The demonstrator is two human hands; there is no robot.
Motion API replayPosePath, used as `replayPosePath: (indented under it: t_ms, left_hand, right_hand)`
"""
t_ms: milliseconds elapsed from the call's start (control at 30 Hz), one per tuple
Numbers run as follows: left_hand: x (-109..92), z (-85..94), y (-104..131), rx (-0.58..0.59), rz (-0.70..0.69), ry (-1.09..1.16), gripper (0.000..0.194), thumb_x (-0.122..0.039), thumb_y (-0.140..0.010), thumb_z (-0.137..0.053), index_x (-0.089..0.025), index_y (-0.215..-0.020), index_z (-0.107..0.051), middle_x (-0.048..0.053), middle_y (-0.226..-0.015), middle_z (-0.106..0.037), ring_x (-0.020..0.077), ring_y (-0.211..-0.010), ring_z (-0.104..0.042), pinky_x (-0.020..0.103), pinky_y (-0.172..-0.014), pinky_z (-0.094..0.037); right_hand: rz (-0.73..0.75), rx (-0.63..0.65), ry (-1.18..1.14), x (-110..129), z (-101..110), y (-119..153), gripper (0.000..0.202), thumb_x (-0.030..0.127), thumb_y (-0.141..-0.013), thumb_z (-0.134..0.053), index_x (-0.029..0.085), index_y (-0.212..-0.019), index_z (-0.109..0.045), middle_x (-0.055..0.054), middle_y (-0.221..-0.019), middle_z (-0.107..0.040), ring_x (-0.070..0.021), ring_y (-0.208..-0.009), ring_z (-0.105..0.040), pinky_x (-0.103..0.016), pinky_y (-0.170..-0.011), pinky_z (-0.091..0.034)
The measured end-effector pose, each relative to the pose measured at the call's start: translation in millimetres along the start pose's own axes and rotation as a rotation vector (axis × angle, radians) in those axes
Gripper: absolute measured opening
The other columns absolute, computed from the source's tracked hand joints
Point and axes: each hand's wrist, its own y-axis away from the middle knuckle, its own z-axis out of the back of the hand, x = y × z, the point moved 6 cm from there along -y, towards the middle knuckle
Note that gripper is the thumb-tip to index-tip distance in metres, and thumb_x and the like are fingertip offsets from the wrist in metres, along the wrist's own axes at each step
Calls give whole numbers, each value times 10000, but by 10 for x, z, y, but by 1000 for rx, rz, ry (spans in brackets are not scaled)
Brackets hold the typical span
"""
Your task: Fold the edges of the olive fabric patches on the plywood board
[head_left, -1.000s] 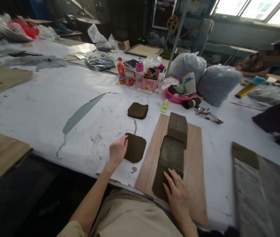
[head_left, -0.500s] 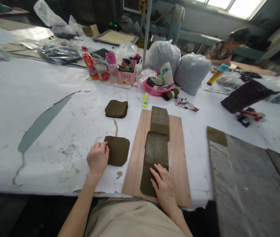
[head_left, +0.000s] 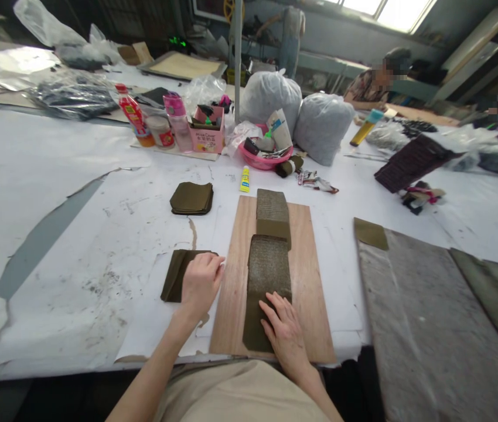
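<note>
My left hand is over the right part of a near stack of dark olive fabric pieces. Its fingers are pinched together by the stack's right edge, and what they hold, if anything, is hidden. Uneven layers show along the stack's left side. My right hand lies with spread fingers on the smooth lower end of an olive fabric strip. This strip has a rough, greyish upper part and overlaps a similar strip behind it. Both rest on a wooden board.
Another olive stack sits farther back, left of a yellow tube. Behind are a pink basket, bottles, a pink box and stuffed bags. A grey sheet lies at right. Another person sits beyond.
My left hand has moved right across the near stack, from its left edge to its right side. The stack's layers look shifted. My right hand stays on the strip. The view has turned slightly.
</note>
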Motion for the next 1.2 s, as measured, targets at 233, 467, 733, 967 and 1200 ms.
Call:
replayPosePath:
  t_ms: [233, 467, 733, 967, 1200]
  left_hand:
    - [-284, -724, -791, 180, 149, 237, 352, -255, -902, -572, -152, -1238, -555, 114, -1152, -605, 200, -915, -631, 297, -773, -479]
    - [-250, -1006, -1084, 255, 178, 422, 128, -229, -888, -559, -196, -841, -673, 43, -880, -676, 188, -841, -623, 291, -780, -468]
    - [-90, -1243, -1266, 311, 244, 670, 115, -238, -846, -573, -168, -838, -664, 15, -783, -684, 136, -683, -614, 239, -636, -486]
    - [-153, -1233, -1239, 524, 272, 902, 151, -256, -833, -589, -130, -886, -652, -9, -680, -626, 71, -489, -533, 177, -466, -421]
    - [-115, -1076, -1073, 645, 300, 1047, 447, -524, -833, -614, -128, -1040, -643, -31, -546, -564, 70, -451, -504, 153, -421, -336]
  right_hand:
    - [-15, -19, -74, 10, 30, -5, 364, 164, -935, -515, 249, -1283, -584, -68, -1366, -570, -245, -1326, -479, -498, -1086, -444]
    - [39, -163, -245, 41, 197, 66, 306, 89, -921, -520, 226, -1165, -645, -86, -1274, -616, -239, -1336, -464, -452, -1038, -495]
    - [-4, -61, -264, 54, 135, -120, 289, 108, -914, -538, 225, -1148, -661, -79, -1259, -629, -236, -1310, -494, -448, -1043, -500]
    - [-55, -76, -256, 59, 69, -236, 287, 112, -907, -552, 225, -1145, -666, -79, -1250, -634, -234, -1306, -493, -450, -1047, -494]
    - [-72, -79, -296, 25, 46, -214, 279, 106, -906, -554, 230, -1130, -666, -77, -1240, -629, -235, -1295, -496, -461, -1048, -488]
